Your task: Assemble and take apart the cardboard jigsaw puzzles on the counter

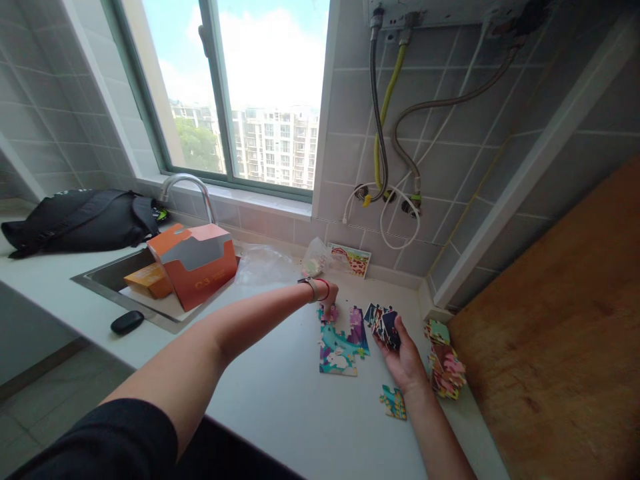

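A partly joined jigsaw puzzle [336, 350] with a white rabbit on teal lies on the white counter. My left hand [330, 299] reaches over its upper left corner, fingers pointing down onto a pink and purple piece [329, 313]. Palm up at the puzzle's right, my right hand [404, 360] holds a stack of dark puzzle pieces [385, 328], thumb on top. Below that hand lies a loose teal and orange piece [393, 402], apart from the puzzle.
More pieces [445, 363] are piled by the wooden board [555, 320]. A picture card [353, 260] leans at the wall beside clear plastic bags [265, 265]. An orange box [205, 270] stands in the sink; a black case [127, 323] and black bag [85, 220] are left.
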`<state>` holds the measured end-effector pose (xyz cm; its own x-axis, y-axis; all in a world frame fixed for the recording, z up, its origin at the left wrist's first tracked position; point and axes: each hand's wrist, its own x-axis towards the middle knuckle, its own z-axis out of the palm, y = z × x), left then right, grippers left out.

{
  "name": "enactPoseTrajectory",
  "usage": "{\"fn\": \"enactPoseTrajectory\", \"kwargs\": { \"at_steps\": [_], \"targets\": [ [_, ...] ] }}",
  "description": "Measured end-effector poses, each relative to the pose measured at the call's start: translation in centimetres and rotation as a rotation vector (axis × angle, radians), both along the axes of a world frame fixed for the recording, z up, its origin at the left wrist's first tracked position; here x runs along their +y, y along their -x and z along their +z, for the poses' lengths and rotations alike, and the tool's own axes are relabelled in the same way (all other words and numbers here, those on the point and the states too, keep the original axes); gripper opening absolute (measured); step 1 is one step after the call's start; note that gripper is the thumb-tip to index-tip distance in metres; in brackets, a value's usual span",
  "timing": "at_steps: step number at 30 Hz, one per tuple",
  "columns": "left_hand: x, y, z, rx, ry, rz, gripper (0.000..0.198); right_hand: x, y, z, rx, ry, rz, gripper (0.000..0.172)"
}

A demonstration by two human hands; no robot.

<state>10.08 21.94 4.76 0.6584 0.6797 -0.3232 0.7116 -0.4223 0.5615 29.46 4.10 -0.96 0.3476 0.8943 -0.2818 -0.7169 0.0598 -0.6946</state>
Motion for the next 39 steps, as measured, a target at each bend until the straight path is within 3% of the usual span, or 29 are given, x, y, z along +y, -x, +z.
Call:
{"fn": "enactPoseTrajectory", "kwargs": {
  "at_steps": [7,11,21,26,33,39],
  "targets": [
    [0.1,2.3,2.0,0.288,0.116,-0.052,0.027,0.2,0.0,-0.4,-0.019,0.011,0.016,0.048],
    [0.5,3.3,3.3,0.265,0.084,-0.063,0.023,0.3,0.0,-0.5,0.01,0.01,0.013,0.047],
    [-0.8,2.7,4.4,0.23,0.022,-0.168,0.034,0.0,0.1,-0.2,0.018,0.002,0.001,0.044],
    [-2.5,1.9,3.7,0.302,-0.012,-0.196,0.037,0.1,0.1,-0.2,0.02,0.005,0.004,0.044],
    [-3.8,0.9,1.9,0.342,-0.117,-0.131,0.079,0.1,0.2,-0.4,0.004,0.0,0.013,0.045],
    [-2.7,0.9,1.2,0.331,-0.071,-0.095,0.061,0.1,0.2,-0.1,0.008,0.017,0.013,0.047]
  ]
}}
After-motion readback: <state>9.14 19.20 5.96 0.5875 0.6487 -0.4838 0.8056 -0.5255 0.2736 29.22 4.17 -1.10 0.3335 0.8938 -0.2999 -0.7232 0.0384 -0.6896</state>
